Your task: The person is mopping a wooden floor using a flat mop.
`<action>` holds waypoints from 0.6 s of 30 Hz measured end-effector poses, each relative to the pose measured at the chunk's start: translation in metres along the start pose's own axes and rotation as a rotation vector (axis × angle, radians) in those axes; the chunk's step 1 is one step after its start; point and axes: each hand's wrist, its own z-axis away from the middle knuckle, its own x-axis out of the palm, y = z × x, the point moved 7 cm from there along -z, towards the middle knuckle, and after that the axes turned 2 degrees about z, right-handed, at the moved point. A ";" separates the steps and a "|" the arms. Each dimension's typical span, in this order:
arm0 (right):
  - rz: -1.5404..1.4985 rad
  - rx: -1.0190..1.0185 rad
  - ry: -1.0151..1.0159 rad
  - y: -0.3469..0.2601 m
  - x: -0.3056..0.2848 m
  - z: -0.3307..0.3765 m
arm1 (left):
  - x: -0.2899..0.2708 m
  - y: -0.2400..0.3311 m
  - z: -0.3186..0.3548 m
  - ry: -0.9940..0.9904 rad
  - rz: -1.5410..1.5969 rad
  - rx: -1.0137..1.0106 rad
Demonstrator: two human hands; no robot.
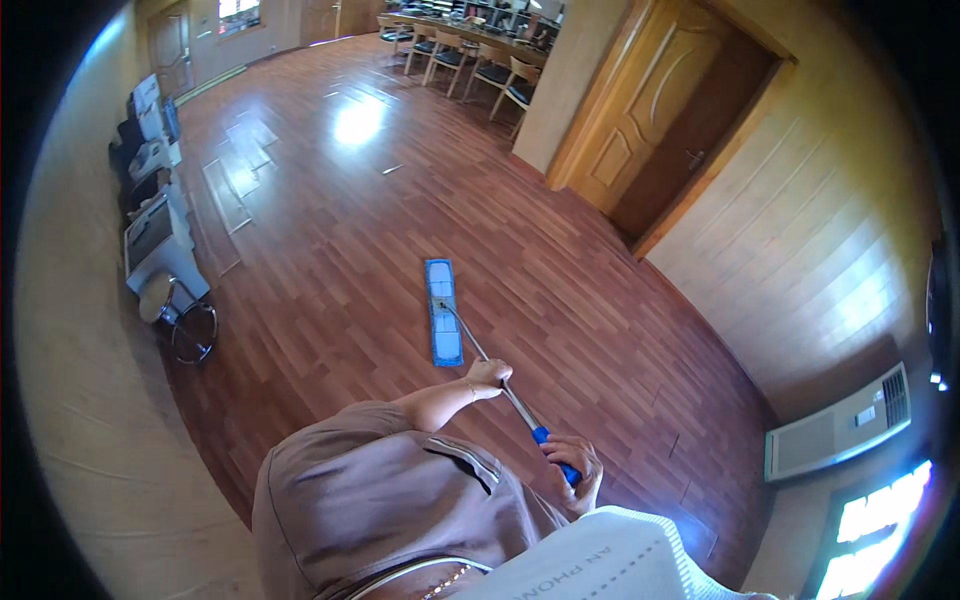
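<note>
A flat mop with a blue-edged, pale pad (446,335) lies on the wood-plank floor in front of me. Its metal pole (522,408) slants from the middle of the pad back toward my body. My left hand (489,376) is closed around the pole partway along. Nearer to me, my right hand (578,468) wraps the blue grip (541,435) at the pole's upper end. The pad appears to lie flat on the floor, its long side pointing away from me.
Along the left wall stand a stool (160,300), a white cabinet-like unit (170,245) and other equipment. Chairs (447,58) line a long desk at the far end. A wooden door (655,105) and a floor-standing air conditioner (840,422) are on the right.
</note>
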 end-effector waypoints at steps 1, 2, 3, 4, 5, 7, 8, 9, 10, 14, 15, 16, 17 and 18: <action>-0.015 -0.012 -0.009 0.004 0.005 -0.005 | -0.010 -0.011 0.005 -0.010 0.006 -0.031; -0.059 -0.034 -0.038 0.006 0.011 -0.012 | -0.024 -0.020 0.017 0.024 0.016 -0.064; -0.103 -0.056 -0.067 0.007 0.017 -0.019 | -0.036 -0.028 0.028 0.060 0.025 -0.096; -0.154 -0.056 -0.090 0.009 0.023 -0.025 | -0.042 -0.040 0.038 0.058 0.001 -0.167; -0.166 -0.068 -0.094 0.012 0.027 -0.030 | -0.051 -0.047 0.045 0.079 0.018 -0.188; -0.263 -0.106 -0.134 0.016 0.037 -0.038 | -0.063 -0.062 0.059 0.103 0.002 -0.242; -0.290 -0.102 -0.159 0.020 0.042 -0.043 | -0.069 -0.070 0.065 0.116 -0.037 -0.276; -0.302 -0.110 -0.173 0.019 0.048 -0.049 | -0.075 -0.078 0.076 0.130 -0.074 -0.318; -0.351 -0.108 -0.218 0.017 0.057 -0.054 | -0.082 -0.087 0.090 0.204 -0.067 -0.340; -0.443 -0.201 -0.371 0.007 0.091 -0.071 | -0.104 -0.121 0.149 0.318 -0.151 -0.436; -0.455 -0.241 -0.433 0.003 0.099 -0.075 | -0.110 -0.122 0.161 0.353 -0.166 -0.450; -0.430 -0.279 -0.466 -0.001 0.105 -0.080 | -0.116 -0.122 0.174 0.389 -0.215 -0.454; -0.440 -0.289 -0.476 -0.007 0.109 -0.086 | -0.121 -0.125 0.188 0.403 -0.177 -0.486; -0.455 -0.301 -0.525 -0.014 0.112 -0.092 | -0.130 -0.121 0.196 0.410 -0.138 -0.507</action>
